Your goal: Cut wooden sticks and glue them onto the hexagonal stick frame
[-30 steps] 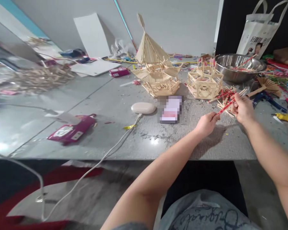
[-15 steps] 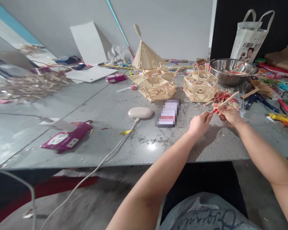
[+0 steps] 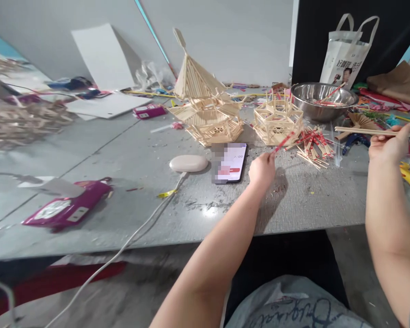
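Wooden sticks are clamped in the right hand above the worktop, behind its front edge; the left hand, apart, grips a red strip; the metal bowl near the back edge contains thin red pieces.

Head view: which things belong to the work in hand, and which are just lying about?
Likely in the work:
- red-patterned strip, in left hand
- pale sticks, in right hand
- stick pile
- two stick structures

Apparently just lying about:
- phone
- purple packet
- white oval device
- tote bag
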`<state>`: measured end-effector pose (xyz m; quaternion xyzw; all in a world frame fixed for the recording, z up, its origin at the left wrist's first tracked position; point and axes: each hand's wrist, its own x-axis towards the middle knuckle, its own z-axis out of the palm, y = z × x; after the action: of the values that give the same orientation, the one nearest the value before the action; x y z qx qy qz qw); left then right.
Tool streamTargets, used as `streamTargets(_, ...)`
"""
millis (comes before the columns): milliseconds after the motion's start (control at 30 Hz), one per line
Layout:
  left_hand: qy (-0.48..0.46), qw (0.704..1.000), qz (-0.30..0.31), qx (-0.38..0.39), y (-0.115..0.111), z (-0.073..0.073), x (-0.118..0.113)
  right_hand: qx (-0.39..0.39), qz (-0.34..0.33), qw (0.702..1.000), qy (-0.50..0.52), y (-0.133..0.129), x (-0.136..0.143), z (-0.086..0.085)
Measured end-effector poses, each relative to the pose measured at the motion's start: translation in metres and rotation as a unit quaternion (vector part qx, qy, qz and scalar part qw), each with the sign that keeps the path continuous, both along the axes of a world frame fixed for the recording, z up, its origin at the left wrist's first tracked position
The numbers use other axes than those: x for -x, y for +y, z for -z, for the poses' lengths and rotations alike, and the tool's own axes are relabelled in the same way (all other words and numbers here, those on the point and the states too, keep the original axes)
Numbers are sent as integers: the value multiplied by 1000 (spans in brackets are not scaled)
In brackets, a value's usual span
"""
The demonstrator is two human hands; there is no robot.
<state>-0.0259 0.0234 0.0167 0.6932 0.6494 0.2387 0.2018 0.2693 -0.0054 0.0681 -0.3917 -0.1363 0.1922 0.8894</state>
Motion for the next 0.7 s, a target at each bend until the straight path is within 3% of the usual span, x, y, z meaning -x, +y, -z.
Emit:
streamTargets(67, -19, 999, -29, -27, 3, 0, 2, 35, -27, 997, -57, 4, 14, 8)
streamTargets(167, -29, 989, -69, -127, 0, 1, 3, 106, -135, 972, -159, 13, 47, 23)
streamTargets(200, -35, 985, -56, -158, -2, 2, 2, 121, -169, 963, -174, 15, 59, 28)
streamTargets(267, -66, 982, 41, -172, -8, 4, 0, 143, -230, 942, -200, 18, 80, 34)
streamTargets(367, -103, 965, 226, -89, -17, 7, -4, 155, -297, 916, -219, 19, 102, 35)
streamTargets(400, -103, 961, 249, -64, -19, 8, -6, 159, -313, 909, -225, 19, 105, 33)
streamTargets(467, -99, 965, 237, -47, -22, 10, -8, 174, -326, 897, -243, 20, 102, 29)
streamTargets(533, -109, 974, 191, -62, -21, 11, -9, 210, -292, 892, -274, 25, 86, 26)
streamTargets(600, -127, 977, 149, -79, -18, 12, -9, 284, -181, 883, -326, 33, 61, 24)
streamTargets(633, -134, 978, 135, -84, -17, 12, -8, 345, -108, 858, -364, 37, 47, 24)
streamTargets(667, -140, 978, 124, -86, -15, 12, -8, 421, -53, 806, -413, 42, 33, 25)
streamTargets(700, -145, 979, 119, -85, -14, 12, -8, 503, -23, 732, -460, 48, 21, 27)
